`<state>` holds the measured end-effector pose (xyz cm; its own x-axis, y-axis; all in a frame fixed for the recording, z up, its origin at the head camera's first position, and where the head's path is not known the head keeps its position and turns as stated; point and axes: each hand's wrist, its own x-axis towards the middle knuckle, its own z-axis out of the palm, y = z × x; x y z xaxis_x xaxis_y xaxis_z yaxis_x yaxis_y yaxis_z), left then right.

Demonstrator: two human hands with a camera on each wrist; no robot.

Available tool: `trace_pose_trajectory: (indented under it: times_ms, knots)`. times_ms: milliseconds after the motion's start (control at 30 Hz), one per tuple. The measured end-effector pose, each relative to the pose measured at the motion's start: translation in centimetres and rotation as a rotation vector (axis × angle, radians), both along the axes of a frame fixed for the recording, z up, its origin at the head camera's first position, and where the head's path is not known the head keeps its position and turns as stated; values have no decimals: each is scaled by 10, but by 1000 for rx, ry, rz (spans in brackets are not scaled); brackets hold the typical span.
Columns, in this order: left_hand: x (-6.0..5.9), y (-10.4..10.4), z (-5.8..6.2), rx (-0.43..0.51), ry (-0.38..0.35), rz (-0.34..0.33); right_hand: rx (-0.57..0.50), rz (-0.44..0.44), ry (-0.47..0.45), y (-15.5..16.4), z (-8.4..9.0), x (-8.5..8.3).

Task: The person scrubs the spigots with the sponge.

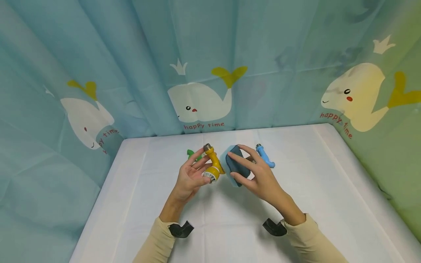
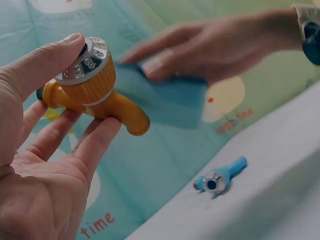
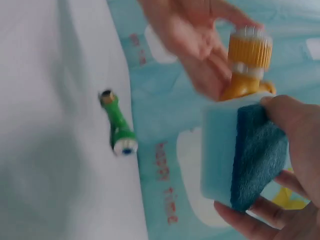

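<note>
My left hand (image 1: 188,182) holds a yellow faucet (image 1: 214,160) up over the table, thumb on its silver-topped knob and fingertips under the body. The faucet's spout (image 2: 131,116) points toward the right hand in the left wrist view. Between thumb and fingers, my right hand (image 1: 264,179) grips a two-layer sponge (image 1: 239,166), pale blue foam with a dark blue scouring side. The foam (image 3: 217,150) faces the yellow faucet and overlaps its lower part in the right wrist view.
On the white table (image 1: 158,204), a green faucet (image 3: 118,122) lies beyond the left hand and a light blue faucet (image 1: 265,156) beyond the right. A small brownish piece (image 1: 251,159) shows behind the right fingers. A whale-print curtain (image 1: 204,47) hangs along the table's far edge and sides.
</note>
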<state>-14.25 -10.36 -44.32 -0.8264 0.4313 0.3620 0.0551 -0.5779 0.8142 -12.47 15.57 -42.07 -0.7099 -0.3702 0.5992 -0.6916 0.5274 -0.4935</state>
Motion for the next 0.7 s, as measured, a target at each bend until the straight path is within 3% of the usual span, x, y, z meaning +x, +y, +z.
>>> trace_pose_trajectory:
  times_ms: [133, 233, 367, 500, 600, 700]
  knots:
    - [2, 0, 0, 8, -12, 0, 11, 26, -24, -5, 1, 3]
    - [2, -1, 1, -8, -10, 6, 50, -3, -51, -1, -3, 3]
    - [1, -1, 0, -38, 10, 12, 23, -41, -27, 2, -6, 1]
    - [1, -1, -3, -34, 4, 8, -14, -2, 9, -5, -3, 3]
    - [1, -1, -4, -34, -2, 1, 21, 19, -3, -6, -5, 5]
    - [2, -2, -4, -54, -5, 12, 73, -22, -14, -1, -10, 3]
